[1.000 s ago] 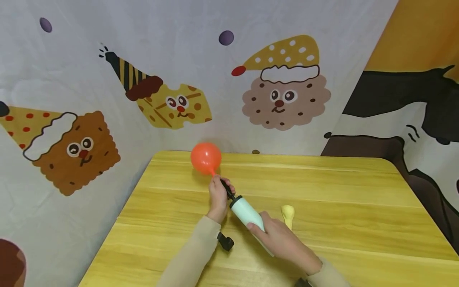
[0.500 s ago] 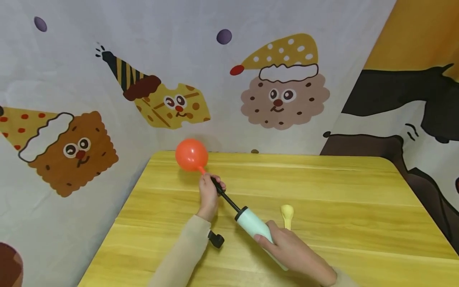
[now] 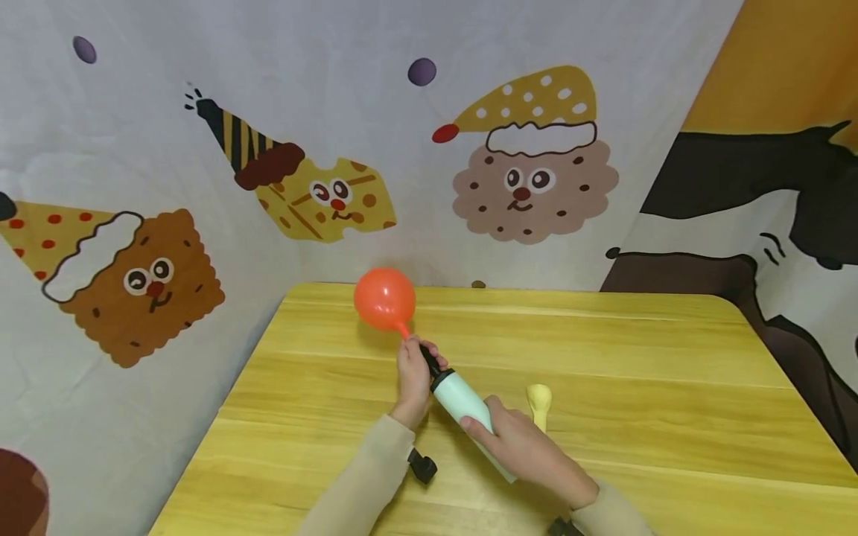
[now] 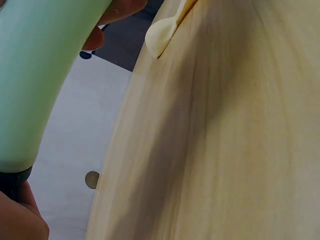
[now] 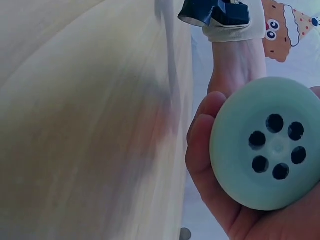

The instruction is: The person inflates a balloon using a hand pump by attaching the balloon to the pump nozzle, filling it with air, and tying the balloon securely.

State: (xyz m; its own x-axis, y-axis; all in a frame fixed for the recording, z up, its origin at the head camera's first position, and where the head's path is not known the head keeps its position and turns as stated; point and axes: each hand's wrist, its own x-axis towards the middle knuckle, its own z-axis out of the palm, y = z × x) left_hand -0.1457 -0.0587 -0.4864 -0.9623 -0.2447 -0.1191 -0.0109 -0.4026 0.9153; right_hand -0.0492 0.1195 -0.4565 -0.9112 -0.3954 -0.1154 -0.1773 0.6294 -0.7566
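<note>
Both hands are on the hand pump (image 3: 465, 406) here, one at each end! The left hand (image 3: 413, 380) has its fingers wrapped round the black end piece (image 3: 429, 359), right where the neck of the orange-red balloon (image 3: 385, 299) comes down to the thumb. The right hand (image 3: 529, 447) grips the mint-green barrel lower down, thumb along the top, a firm hold with the fingers closed about it.

And the balloon itself: round, glossy and filled with air, it sits out beyond the left hand, overlapping the table's far edge in the head view; whether it touches the wood cannot be told. The pump slants across the middle, its black collar (image 3: 442, 378) just beside the left hand. From the right wrist, there's the pump's pale round base (image 5: 270, 145) with a ring of six dark holes, cradled in the right hand.

Over beyond the right hand lies a limp yellow balloon (image 3: 538, 402), flat on the wood-grain table (image 3: 670, 357), its lower part hidden behind that hand. Light beige sleeves (image 3: 365, 476) cover both forearms, with a black wrist device (image 3: 422, 467) at the left cuff. Behind it all hangs a pale backdrop (image 3: 429, 186), cartoon treats in party hats: a square biscuit (image 3: 150, 286), a cheese wedge (image 3: 328, 201) and a scalloped cookie (image 3: 536, 190).
</note>
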